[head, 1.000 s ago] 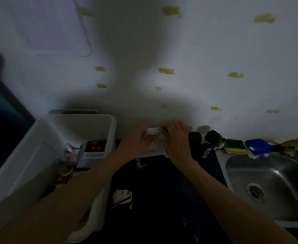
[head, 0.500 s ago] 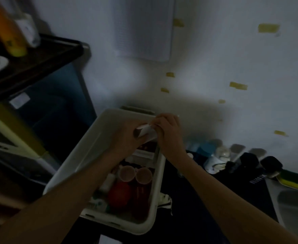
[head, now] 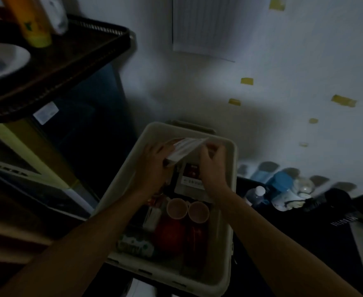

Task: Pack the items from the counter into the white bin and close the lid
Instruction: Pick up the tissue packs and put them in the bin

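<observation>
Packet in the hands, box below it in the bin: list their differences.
The packet is gripped by the left hand and right hand; the box is in neither. The packet hangs tilted above the bin; the box lies flat inside it. Both are pale with red print.

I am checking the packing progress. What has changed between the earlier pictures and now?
The left hand and the right hand carried the white packet leftward, from above the counter to over the far end of the white bin, where they hold it tilted. Neither hand let go. The bin stays open, the two cups are still inside, and the bottles remain on the counter.
</observation>
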`<state>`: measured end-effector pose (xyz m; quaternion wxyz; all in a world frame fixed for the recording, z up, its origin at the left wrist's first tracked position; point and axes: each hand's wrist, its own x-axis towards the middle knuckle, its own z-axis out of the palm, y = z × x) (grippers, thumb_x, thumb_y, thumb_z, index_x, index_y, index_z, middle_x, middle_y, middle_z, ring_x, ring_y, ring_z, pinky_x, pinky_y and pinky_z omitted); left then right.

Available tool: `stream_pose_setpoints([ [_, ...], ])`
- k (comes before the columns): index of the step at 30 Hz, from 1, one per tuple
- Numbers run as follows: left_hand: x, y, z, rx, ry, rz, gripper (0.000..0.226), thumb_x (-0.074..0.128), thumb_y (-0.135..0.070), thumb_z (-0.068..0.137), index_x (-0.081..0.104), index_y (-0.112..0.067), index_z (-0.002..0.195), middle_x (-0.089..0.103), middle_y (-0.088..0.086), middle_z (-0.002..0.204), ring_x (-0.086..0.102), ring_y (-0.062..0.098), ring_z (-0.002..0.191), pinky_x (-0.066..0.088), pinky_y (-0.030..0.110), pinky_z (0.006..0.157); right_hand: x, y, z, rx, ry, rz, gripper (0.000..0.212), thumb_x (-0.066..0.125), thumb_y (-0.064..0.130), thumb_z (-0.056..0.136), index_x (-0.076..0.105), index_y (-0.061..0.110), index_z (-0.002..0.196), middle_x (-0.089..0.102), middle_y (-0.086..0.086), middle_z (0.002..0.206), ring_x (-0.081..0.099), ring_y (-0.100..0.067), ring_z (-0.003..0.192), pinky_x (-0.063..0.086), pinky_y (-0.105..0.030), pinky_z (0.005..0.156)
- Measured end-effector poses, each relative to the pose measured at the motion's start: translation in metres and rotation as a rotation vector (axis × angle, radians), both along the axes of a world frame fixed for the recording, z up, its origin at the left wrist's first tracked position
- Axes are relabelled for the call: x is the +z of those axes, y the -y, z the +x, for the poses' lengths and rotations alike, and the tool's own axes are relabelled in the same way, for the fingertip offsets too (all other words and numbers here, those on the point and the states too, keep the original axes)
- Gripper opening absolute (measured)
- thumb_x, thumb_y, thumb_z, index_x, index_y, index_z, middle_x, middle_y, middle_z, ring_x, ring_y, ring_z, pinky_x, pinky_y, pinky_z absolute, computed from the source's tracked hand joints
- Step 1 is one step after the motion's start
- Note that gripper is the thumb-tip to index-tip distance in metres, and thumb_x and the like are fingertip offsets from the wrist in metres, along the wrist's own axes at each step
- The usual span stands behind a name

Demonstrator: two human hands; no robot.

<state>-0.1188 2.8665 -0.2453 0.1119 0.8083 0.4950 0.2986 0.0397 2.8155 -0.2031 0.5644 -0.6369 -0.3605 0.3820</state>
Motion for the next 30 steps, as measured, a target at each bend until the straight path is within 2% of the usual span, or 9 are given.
stream_pose_setpoints([
  [3,-0.013,-0.011,-0.001,-0.064,-0.079,0.031,0.051,0.068,-0.028,0.082,0.056,-0.02,0.131,0.058,0.004,0.129,0.051,0.027,0.115,0.041,0.039,0.097,-0.015,-0.019,-0.007,0.101,-0.432,-0.226,0.03,0.051,0.043,0.097,0.056,0.017,0.111,0.067,-0.009,0.111,0.066,-0.024,0.1,0.057,-0.041,0.085],
  [5,-0.021,-0.015,-0.001,-0.09,-0.168,0.075,0.06,0.077,-0.022,0.073,0.057,-0.017,0.13,0.058,0.009,0.128,0.051,0.032,0.115,0.047,0.046,0.093,-0.025,-0.025,-0.015,0.169,-0.512,-0.243,0.026,0.05,0.035,0.099,0.061,0.015,0.113,0.07,-0.006,0.104,0.068,-0.021,0.094,0.057,-0.03,0.07],
  [7,-0.029,-0.02,-0.002,-0.109,-0.28,0.097,0.067,0.08,-0.026,0.068,0.057,-0.018,0.13,0.058,0.01,0.129,0.048,0.033,0.116,0.048,0.047,0.092,-0.036,-0.027,-0.022,0.162,-0.537,-0.246,0.023,0.052,0.021,0.098,0.061,0.011,0.116,0.071,-0.005,0.098,0.07,-0.018,0.086,0.056,-0.027,0.061],
  [10,-0.044,-0.026,0.0,-0.159,-0.358,0.045,0.066,0.079,-0.027,0.07,0.056,-0.02,0.131,0.056,0.01,0.131,0.049,0.035,0.119,0.048,0.053,0.088,-0.052,-0.033,-0.027,0.126,-0.588,-0.275,0.024,0.055,0.012,0.094,0.062,0.008,0.117,0.072,-0.005,0.097,0.069,-0.019,0.087,0.056,-0.029,0.063],
  [15,-0.066,-0.034,-0.004,-0.265,-0.383,0.062,0.067,0.082,-0.014,0.064,0.057,-0.016,0.126,0.059,0.01,0.129,0.049,0.032,0.118,0.049,0.052,0.092,-0.077,-0.048,-0.032,0.094,-0.52,-0.343,0.018,0.058,0.018,0.095,0.064,0.013,0.111,0.072,-0.004,0.1,0.069,-0.015,0.086,0.055,-0.026,0.064],
  [19,-0.082,-0.039,-0.008,-0.379,-0.528,0.071,0.078,0.082,-0.018,0.06,0.051,-0.012,0.131,0.052,0.009,0.135,0.041,0.027,0.124,0.036,0.047,0.105,-0.092,-0.056,-0.031,0.105,-0.504,-0.377,0.012,0.057,0.022,0.096,0.065,0.018,0.104,0.07,0.001,0.092,0.068,-0.017,0.085,0.054,-0.03,0.07],
  [22,-0.09,-0.041,-0.01,-0.389,-0.576,0.055,0.084,0.079,-0.014,0.061,0.045,-0.009,0.138,0.046,0.012,0.142,0.039,0.031,0.131,0.03,0.048,0.111,-0.102,-0.064,-0.031,0.09,-0.486,-0.386,0.012,0.054,0.017,0.098,0.063,0.023,0.093,0.069,0.001,0.091,0.066,-0.016,0.08,0.053,-0.028,0.065],
  [27,-0.101,-0.048,-0.021,-0.346,-0.588,-0.096,0.079,0.064,-0.017,0.086,0.024,-0.028,0.153,0.014,0.01,0.162,0.011,0.032,0.149,0.01,0.052,0.119,-0.122,-0.076,-0.035,0.105,-0.475,-0.394,0.021,0.056,0.02,0.097,0.064,0.013,0.115,0.071,-0.001,0.095,0.069,-0.018,0.082,0.056,-0.029,0.063],
  [30,-0.108,-0.055,-0.028,-0.336,-0.613,-0.172,0.083,0.067,-0.018,0.085,0.021,-0.037,0.152,0.001,0.011,0.163,-0.002,0.03,0.15,0.006,0.051,0.12,-0.135,-0.077,-0.032,0.087,-0.269,-0.467,0.033,0.057,0.026,0.096,0.06,0.009,0.124,0.069,-0.01,0.113,0.068,-0.024,0.093,0.057,-0.032,0.072],
])
